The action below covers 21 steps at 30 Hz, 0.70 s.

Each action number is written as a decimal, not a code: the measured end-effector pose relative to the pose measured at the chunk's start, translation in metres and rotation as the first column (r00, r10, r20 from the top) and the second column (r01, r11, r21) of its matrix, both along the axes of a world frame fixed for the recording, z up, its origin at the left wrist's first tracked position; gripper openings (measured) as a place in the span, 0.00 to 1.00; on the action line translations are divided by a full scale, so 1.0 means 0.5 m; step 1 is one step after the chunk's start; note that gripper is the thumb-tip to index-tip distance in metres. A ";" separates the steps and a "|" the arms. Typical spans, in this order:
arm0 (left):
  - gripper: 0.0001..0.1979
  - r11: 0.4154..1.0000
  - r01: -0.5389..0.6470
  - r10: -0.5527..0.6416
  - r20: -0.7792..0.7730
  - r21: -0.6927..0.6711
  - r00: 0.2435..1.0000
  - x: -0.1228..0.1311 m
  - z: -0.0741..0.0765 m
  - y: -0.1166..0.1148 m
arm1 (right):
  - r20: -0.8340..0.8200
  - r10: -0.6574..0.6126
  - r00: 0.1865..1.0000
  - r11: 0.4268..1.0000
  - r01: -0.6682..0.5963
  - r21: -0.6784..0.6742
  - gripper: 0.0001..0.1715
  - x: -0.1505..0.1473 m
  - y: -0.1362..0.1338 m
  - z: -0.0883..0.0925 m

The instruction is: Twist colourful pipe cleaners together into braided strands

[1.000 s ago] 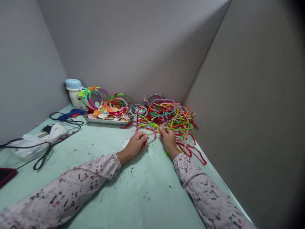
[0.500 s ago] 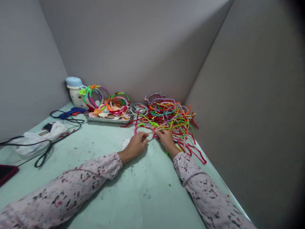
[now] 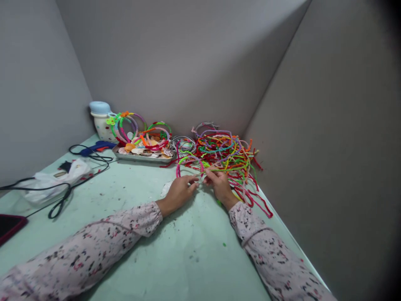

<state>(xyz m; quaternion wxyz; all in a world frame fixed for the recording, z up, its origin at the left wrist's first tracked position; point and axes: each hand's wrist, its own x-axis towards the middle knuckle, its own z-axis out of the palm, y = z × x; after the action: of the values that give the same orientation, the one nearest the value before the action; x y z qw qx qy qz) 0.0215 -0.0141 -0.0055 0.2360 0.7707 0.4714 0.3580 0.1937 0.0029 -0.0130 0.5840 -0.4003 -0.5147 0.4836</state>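
Note:
My left hand (image 3: 181, 191) is closed with thumb and fingers close together, by the lower side of a headband (image 3: 190, 156) wrapped in pink, green and purple fuzzy pipe cleaner. Its fingers partly cover the band's lower part, so the exact grip is hard to see. Just to the right, my right hand (image 3: 220, 185) pinches a light green pipe cleaner (image 3: 216, 169) between thumb and forefinger. That strip runs rightward over the pile and leftward past the band's end. A heap of many-coloured pipe cleaners (image 3: 230, 148) lies directly behind my right hand.
A metal tray (image 3: 140, 158) holds shell-like pieces, with wrapped headbands (image 3: 127, 125) on top. Grey wire hoops (image 3: 184, 142) lie beside it. A lidded cup (image 3: 102, 119), blue-handled tool (image 3: 95, 147), black cable (image 3: 67, 192), white plastic bag (image 3: 46, 184) and phone (image 3: 11, 228) are at left.
My right hand's fingers have shifted, and a green pipe cleaner now shows across the fingertips. My left fingers have straightened slightly towards it. The view has moved a little.

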 end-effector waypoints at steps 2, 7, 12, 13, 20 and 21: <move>0.11 0.998 0.010 -0.013 0.062 0.057 0.998 0.001 0.002 -0.003 | -0.039 0.016 0.999 1.000 -0.016 0.001 0.16 -0.004 -0.003 0.002; 0.08 0.997 -0.073 0.065 0.207 0.032 0.976 0.001 0.013 -0.012 | -0.184 -0.047 0.982 0.999 0.045 -0.014 0.16 -0.006 0.001 0.008; 0.09 0.993 0.037 0.009 0.381 -0.112 0.924 0.005 0.017 -0.016 | -0.125 -0.127 0.984 0.992 0.128 0.003 0.15 0.000 0.008 0.000; 0.10 0.989 0.070 -0.009 0.416 -0.132 0.909 0.006 0.016 -0.015 | -0.088 -0.125 0.988 0.992 0.126 0.006 0.15 0.000 0.007 -0.001; 0.10 0.946 0.209 -0.031 0.572 -0.249 0.820 0.009 0.010 -0.006 | 0.016 -0.075 0.997 0.996 0.074 0.047 0.16 -0.011 -0.007 0.004; 0.11 0.941 0.218 -0.030 0.579 -0.258 0.815 0.008 0.010 -0.005 | 0.012 -0.078 0.997 0.996 0.078 0.048 0.16 -0.012 -0.008 0.005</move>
<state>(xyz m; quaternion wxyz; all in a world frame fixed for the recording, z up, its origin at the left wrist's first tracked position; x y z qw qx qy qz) 0.0257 -0.0166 -0.0007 0.5075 0.6113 0.3783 0.4750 0.1878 -0.0011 -0.0107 0.6082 -0.4094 -0.5140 0.4453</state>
